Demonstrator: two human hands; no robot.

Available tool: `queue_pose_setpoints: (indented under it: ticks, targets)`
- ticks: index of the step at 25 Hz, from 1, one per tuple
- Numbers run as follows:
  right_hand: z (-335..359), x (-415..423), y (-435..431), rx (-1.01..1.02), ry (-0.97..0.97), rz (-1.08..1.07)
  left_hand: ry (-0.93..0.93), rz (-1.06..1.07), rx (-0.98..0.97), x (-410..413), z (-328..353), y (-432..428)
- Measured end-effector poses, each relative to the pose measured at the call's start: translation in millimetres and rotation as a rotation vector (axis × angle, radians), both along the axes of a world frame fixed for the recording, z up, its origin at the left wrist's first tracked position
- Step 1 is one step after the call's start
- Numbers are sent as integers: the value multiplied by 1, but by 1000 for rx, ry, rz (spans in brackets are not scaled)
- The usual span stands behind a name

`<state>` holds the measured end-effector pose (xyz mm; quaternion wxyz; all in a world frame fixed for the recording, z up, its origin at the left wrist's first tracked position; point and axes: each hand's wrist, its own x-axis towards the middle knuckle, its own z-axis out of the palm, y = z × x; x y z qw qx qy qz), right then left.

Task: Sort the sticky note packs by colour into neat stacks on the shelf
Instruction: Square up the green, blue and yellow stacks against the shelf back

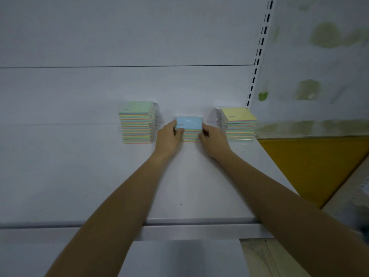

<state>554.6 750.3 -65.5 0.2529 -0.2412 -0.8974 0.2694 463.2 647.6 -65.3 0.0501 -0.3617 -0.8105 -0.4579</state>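
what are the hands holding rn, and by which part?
The blue-topped stack, resting on the shelf: left hand grips its left side, right hand its right side.

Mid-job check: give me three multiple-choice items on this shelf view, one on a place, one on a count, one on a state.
1. Where does the blue-topped stack stand?
A. between the green-topped stack and the yellow-topped stack
B. left of both
C. right of both

2. How many stacks stand on the shelf?
A. two
B. three
C. five

3. What are the left hand and the right hand doing?
A. hanging idle
B. gripping the blue-topped stack by its sides
C. pressing flat on the yellow top

Answers:
1 A: green lies to its left and yellow to its right.
2 B: one green, one blue and one yellow top show.
3 B: the fingers of each hand curl round one side of it.
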Motion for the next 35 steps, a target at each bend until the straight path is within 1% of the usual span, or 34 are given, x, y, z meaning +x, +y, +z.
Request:
queue_pose_setpoints:
  ticks: [4,5,9,12,15,17,19,21,22,23,25,26,28,30,32,33,35]
  targets:
    - [1,1,-1,6,-25,1,-62,-125,-46,-5,0,-4]
    - [1,1,-2,-2,-19,0,-52,-127,-60,-5,0,-5]
    - [2,1,0,-54,7,-22,82,-65,-90,-3,-2,-3]
    - [1,1,0,-105,43,-48,83,-55,-84,-2,-3,-3]
    - [1,2,-2,-91,85,-89,53,-74,-96,-1,-3,-4]
    - [3,8,-8,-55,140,-110,43,-85,-127,5,-2,-5]
    - [9,15,-17,-43,214,-85,132,-59,-151,14,3,-7]
    - [22,24,-22,-17,324,-56,243,-61,-87,25,15,-6]
    - [31,29,-22,14,402,-42,270,-84,-49,30,23,-2]
    - [40,35,-17,55,478,-37,273,-113,-21,35,31,3]
    - [51,52,3,98,550,-104,195,-180,-2,51,41,20]
    - [50,62,16,54,548,-168,133,-206,-20,61,43,30]
    - [40,77,35,-156,496,-296,39,-226,-73,79,39,51]
    - [25,79,42,-316,380,-318,-13,-220,-65,88,31,69]
    - [13,75,44,-339,315,-271,-45,-179,-17,90,27,81]
    - [9,73,45,-331,329,-258,-49,-150,12,90,25,85]
    - [4,72,51,-346,415,-258,-49,-113,95,88,21,92]
